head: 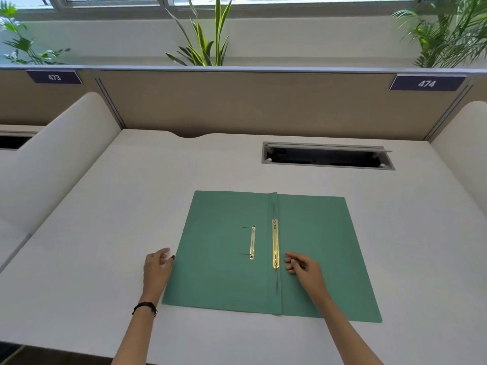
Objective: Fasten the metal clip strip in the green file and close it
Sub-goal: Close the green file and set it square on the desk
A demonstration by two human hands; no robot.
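Both forearms reach forward from the near edge. The left hand (158,267) is loosely curled, its wrist wearing a dark band. The right hand (303,267) is open and empty, fingers slightly bent, pointing left.

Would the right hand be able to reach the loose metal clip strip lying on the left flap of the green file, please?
Probably yes. The right hand hovers empty just right of the spine, and the loose clip strip lies just across it on the open green file, with nothing between.
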